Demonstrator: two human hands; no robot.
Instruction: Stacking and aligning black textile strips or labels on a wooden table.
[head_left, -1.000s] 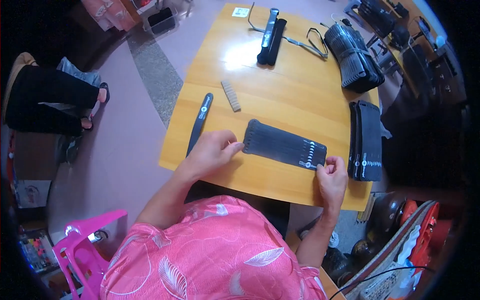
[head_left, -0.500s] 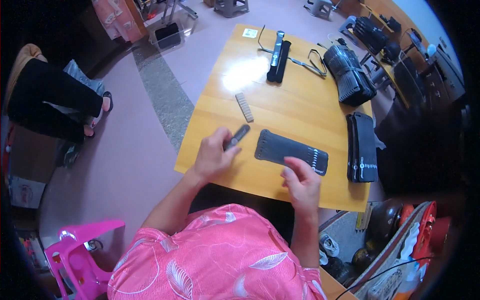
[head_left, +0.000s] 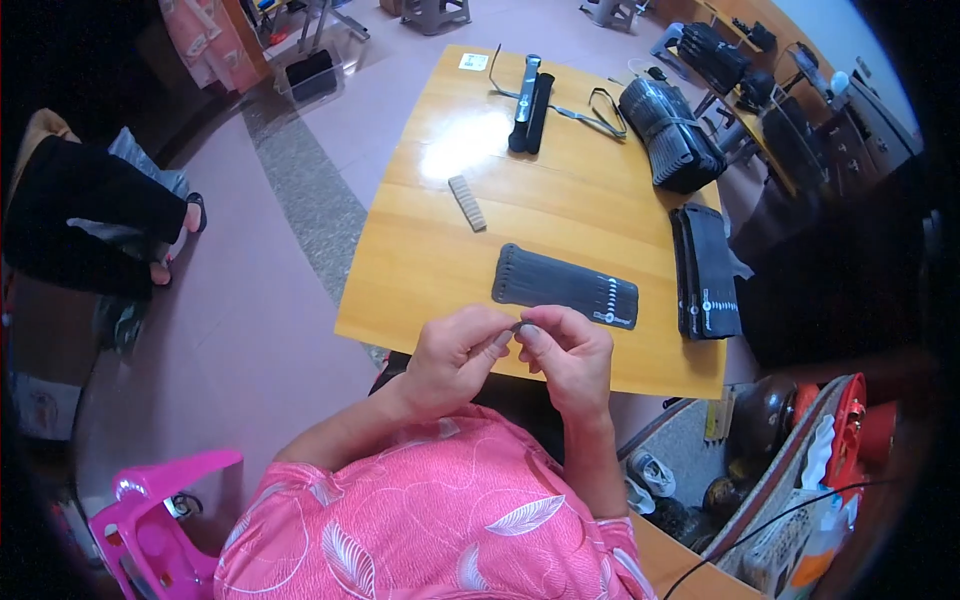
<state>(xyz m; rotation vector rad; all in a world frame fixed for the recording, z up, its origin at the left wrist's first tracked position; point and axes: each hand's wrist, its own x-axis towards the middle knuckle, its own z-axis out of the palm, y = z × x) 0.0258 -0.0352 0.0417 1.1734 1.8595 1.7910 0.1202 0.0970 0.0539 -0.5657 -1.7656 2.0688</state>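
Note:
My left hand (head_left: 455, 360) and my right hand (head_left: 572, 360) meet at the table's near edge, pinching a small dark strip (head_left: 519, 326) between thumbs and forefingers. Most of the strip is hidden by the fingers. Just beyond them lies a flat row of overlapping dark grey strips (head_left: 560, 283) with pale markings near its right end. Farther away, a narrow beige ribbed strip (head_left: 467, 204) rests slantwise on the wooden table (head_left: 400, 250).
Stacked dark strips (head_left: 708, 275) lie at the table's right edge, with a banded bundle (head_left: 672, 135) behind them. Dark rolls (head_left: 532, 110) and grey straps (head_left: 597, 118) are at the back. A pink plastic chair (head_left: 160, 510) stands at lower left; a person's dark-trousered legs (head_left: 100, 210) show at left.
My right hand has moved left and my left hand has come right and nearer to me, so they now meet on the dark strip that the left alone held. The view has shifted slightly.

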